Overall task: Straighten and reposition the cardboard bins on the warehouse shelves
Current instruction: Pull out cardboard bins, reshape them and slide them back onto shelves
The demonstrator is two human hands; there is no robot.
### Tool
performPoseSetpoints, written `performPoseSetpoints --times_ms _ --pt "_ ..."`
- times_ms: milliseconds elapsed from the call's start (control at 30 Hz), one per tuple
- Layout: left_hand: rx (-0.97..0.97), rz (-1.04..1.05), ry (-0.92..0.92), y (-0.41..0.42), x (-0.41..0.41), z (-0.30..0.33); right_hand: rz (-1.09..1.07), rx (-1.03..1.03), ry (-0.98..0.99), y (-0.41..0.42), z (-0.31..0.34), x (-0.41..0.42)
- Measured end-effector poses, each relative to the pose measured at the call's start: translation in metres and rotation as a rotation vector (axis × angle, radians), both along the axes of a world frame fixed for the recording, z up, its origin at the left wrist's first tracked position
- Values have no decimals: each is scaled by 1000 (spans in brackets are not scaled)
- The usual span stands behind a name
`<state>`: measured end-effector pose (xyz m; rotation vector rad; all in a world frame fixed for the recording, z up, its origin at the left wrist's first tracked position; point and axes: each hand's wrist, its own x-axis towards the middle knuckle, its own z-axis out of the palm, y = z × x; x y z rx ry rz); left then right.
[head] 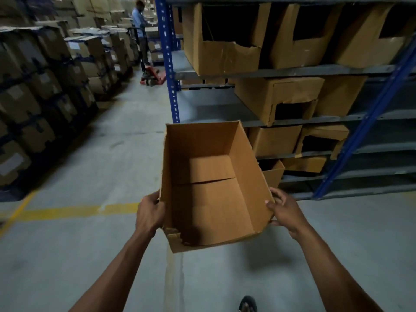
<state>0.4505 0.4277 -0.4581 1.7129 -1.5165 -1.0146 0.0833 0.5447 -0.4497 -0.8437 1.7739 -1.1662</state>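
Note:
An empty open-topped cardboard bin is held in the air in front of me, above the concrete floor, its near wall torn low. My left hand grips the bin's left wall near the torn corner. My right hand grips its right wall, thumb over the rim. On the shelf rack to the right stand several cardboard bins with cut-out fronts: a torn one on the upper level, a crooked one on the level below, and more lower down.
A blue rack upright stands just beyond the held bin, and a blue diagonal brace crosses the shelves. Stacked cartons line the aisle's left side. A person stands far down the aisle by a red pallet jack. Yellow floor line.

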Motion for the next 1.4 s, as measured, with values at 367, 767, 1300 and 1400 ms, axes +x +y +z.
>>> performPoseSetpoints --times_ms 367,767,1300,1400 --pt "-65 104 60 -139 -126 61 88 -240 46 -135 29 -125" --pt "-169 130 70 -189 -125 100 179 -416 267 -193 57 -133" --pt "-94 -79 393 -259 -136 94 -21 -349 356 -257 62 -119" --pt "-162 -255 570 -270 -139 98 -188 -389 364 -304 89 -117"
